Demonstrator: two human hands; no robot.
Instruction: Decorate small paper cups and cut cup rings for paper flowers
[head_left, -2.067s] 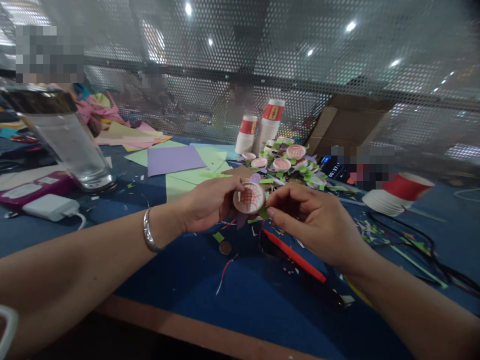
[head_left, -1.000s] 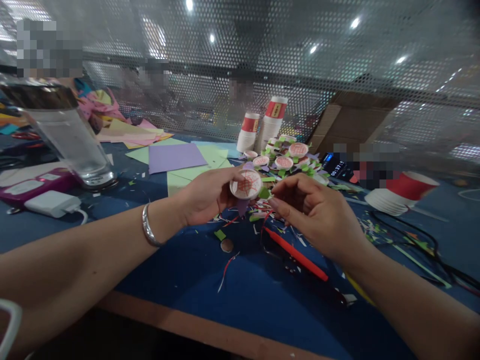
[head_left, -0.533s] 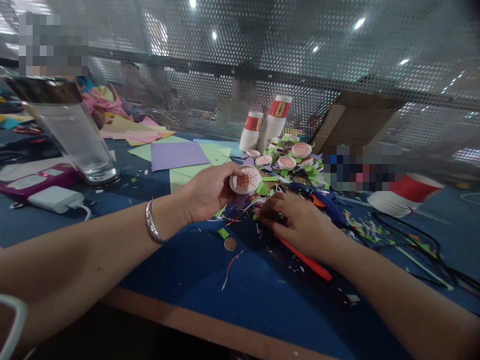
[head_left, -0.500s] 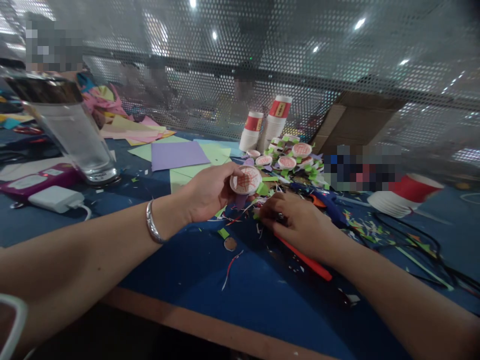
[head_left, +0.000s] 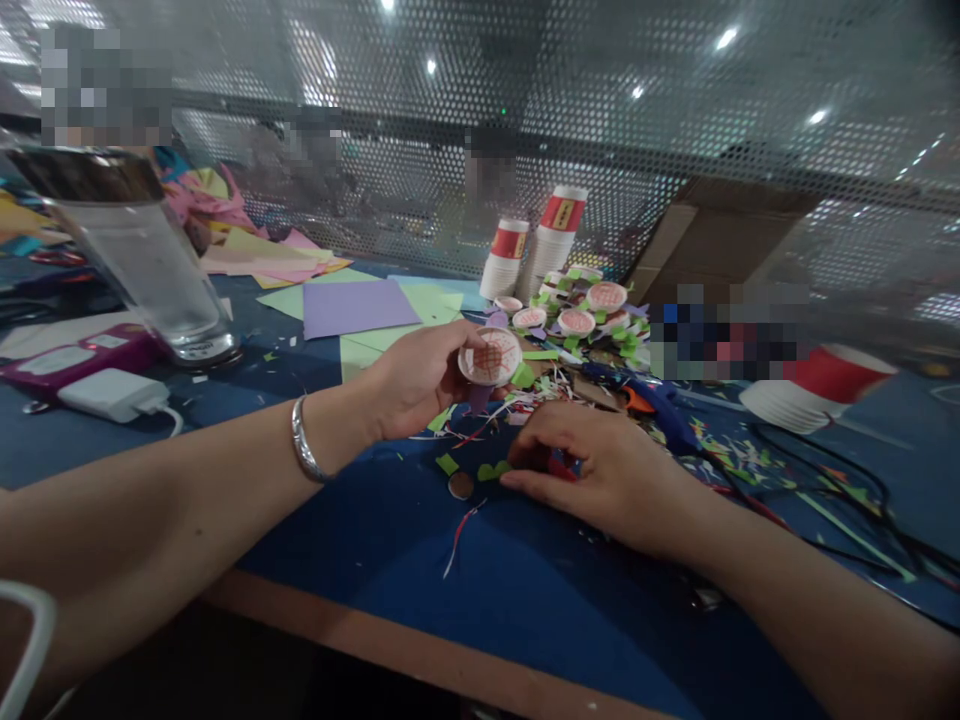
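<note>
My left hand (head_left: pixel 420 375) grips a cup-bottom paper turtle (head_left: pixel 491 357), a round white disc with red criss-cross lines and purple and green paper bits at its edge. The thumb lies over its upper rim. My right hand (head_left: pixel 600 470) is low over the table, fingers curled. At its thumb and fingertips is a small green heart-shaped paper piece (head_left: pixel 493 470). A small brown disc (head_left: pixel 460 486) and a green scrap (head_left: pixel 447 463) lie just left of that piece. Part of a red object shows beneath the right palm; the rest is hidden.
Behind my hands are a pile of similar discs (head_left: pixel 576 322) and stacked paper cups (head_left: pixel 559 235). A blue glue gun (head_left: pixel 667 410) and black cable (head_left: pixel 862 470) lie right, near a tipped cup (head_left: pixel 821 388). Left stand a water bottle (head_left: pixel 165 270), purple power strip (head_left: pixel 82 360) and purple paper (head_left: pixel 358 307).
My right hand has come down and toward me from the paper scraps, with the green piece now at its fingertips. It now covers the red stick. The left hand has barely moved.
</note>
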